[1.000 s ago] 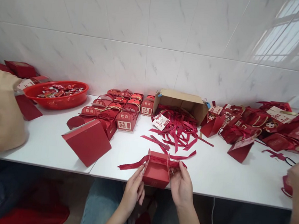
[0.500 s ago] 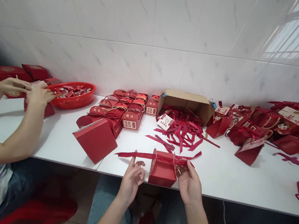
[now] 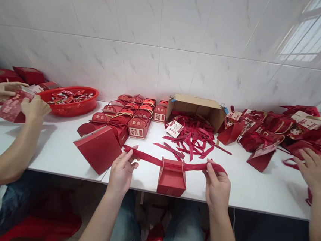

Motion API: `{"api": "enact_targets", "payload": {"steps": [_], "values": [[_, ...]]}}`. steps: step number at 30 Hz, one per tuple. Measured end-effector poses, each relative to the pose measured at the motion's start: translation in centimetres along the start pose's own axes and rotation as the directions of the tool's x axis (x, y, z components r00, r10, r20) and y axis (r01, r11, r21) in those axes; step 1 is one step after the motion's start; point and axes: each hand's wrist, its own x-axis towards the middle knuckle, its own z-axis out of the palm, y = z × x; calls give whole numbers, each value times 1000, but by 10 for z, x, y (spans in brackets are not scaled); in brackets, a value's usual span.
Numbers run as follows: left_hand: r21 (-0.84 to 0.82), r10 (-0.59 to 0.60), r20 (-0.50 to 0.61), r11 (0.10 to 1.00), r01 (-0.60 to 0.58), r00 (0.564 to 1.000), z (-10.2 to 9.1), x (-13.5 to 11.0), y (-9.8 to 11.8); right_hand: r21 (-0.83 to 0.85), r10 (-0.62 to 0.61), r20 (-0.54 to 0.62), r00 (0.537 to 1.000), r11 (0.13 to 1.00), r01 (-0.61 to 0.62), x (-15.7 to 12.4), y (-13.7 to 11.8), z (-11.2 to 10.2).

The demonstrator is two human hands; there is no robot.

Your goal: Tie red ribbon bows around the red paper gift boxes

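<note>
A small red gift box (image 3: 171, 180) stands at the near edge of the white table (image 3: 236, 187). A red ribbon (image 3: 151, 158) runs through its top, stretched out to both sides. My left hand (image 3: 121, 170) pinches the ribbon's left end. My right hand (image 3: 218, 182) pinches its right end. The two hands are wide apart with the box between them.
Finished red boxes (image 3: 134, 116) stand behind, next to a larger red box (image 3: 97, 148). A cardboard box (image 3: 196, 108) spills loose ribbons (image 3: 194, 136). A red basket (image 3: 69, 100) sits left. Another person's hands (image 3: 34, 107) hold a red card at left; a third person's hand (image 3: 317, 171) reaches in at right.
My hands have left the box's sides, taken the ribbon's ends and pulled them outward. At right, another person's hand has come back into view.
</note>
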Motion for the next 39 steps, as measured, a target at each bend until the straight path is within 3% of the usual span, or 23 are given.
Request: {"api": "enact_targets", "payload": {"steps": [3,7,10,13,17,24,31,39], "values": [[104,110,48,988,-114,993,10,2,14,-164,-153,3,988,975,151,7,-15,1],[294,282,163,901,-319,946,26,3,28,-416,-190,190,963,873,255,12,-42,10],[377,376,276,804,-459,885,43,3,37,-393,-250,323,913,842,369,16,-61,23],[398,398,352,756,-520,847,62,2,44,-351,-265,431,863,832,431,19,-76,38],[414,356,439,734,-538,825,82,0,49,-326,-305,533,790,787,523,18,-90,55],[407,302,491,750,-522,817,99,-5,45,-282,-278,600,750,804,523,15,-95,68],[390,313,507,748,-537,804,106,-6,40,-227,-247,582,775,865,447,14,-97,74],[389,297,498,764,-515,815,105,-6,34,-190,-249,593,766,881,434,18,-95,76]]}}
